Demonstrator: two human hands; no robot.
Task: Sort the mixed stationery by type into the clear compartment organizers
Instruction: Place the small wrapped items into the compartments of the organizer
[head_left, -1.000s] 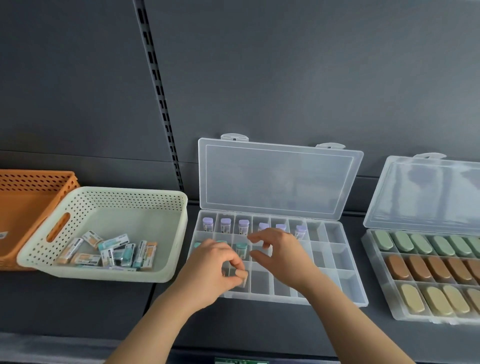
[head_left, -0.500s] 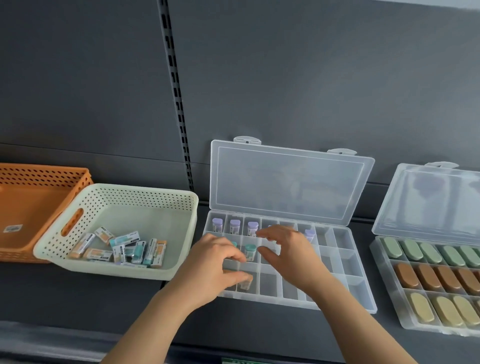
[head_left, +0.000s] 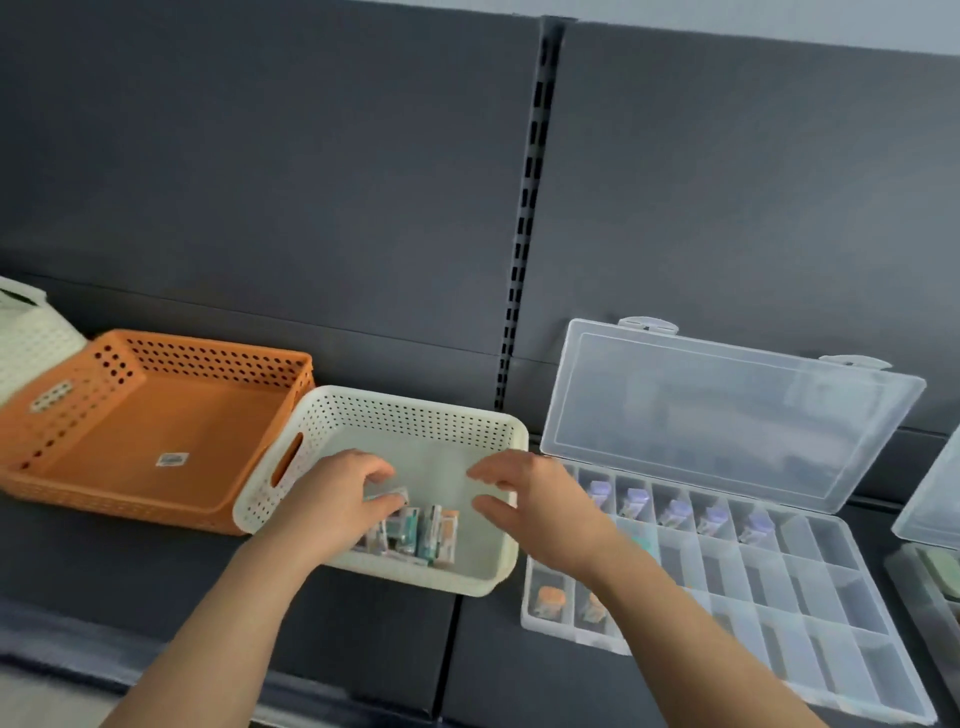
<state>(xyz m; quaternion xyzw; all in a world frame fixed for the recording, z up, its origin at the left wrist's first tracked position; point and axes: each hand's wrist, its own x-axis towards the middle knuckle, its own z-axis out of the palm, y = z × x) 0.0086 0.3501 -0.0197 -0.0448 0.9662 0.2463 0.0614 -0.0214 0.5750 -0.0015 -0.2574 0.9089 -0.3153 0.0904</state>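
The cream perforated basket (head_left: 410, 410) holds a small pile of boxed stationery pieces (head_left: 426, 535) in teal, orange and white. My left hand (head_left: 332, 501) is down inside it, fingers and thumb pinched on one small boxed piece (head_left: 390, 493) at the top of the pile. My right hand (head_left: 540, 501) hovers over the basket's right rim with its fingers spread and nothing in them. To the right lies the clear compartment organizer (head_left: 831, 613), lid up. Purple-capped pieces (head_left: 636, 501) fill its back row and orange pieces (head_left: 550, 597) lie in its front left compartments.
An orange perforated basket (head_left: 156, 415) with only a label inside sits left of the cream one. Another cream basket (head_left: 26, 332) shows at the far left edge. A second clear organizer (head_left: 930, 525) is cut off at the right. A dark slotted shelf wall stands behind.
Both hands left the organizer and moved left to the cream basket. My left hand now pinches a boxed piece there. The view swung left.
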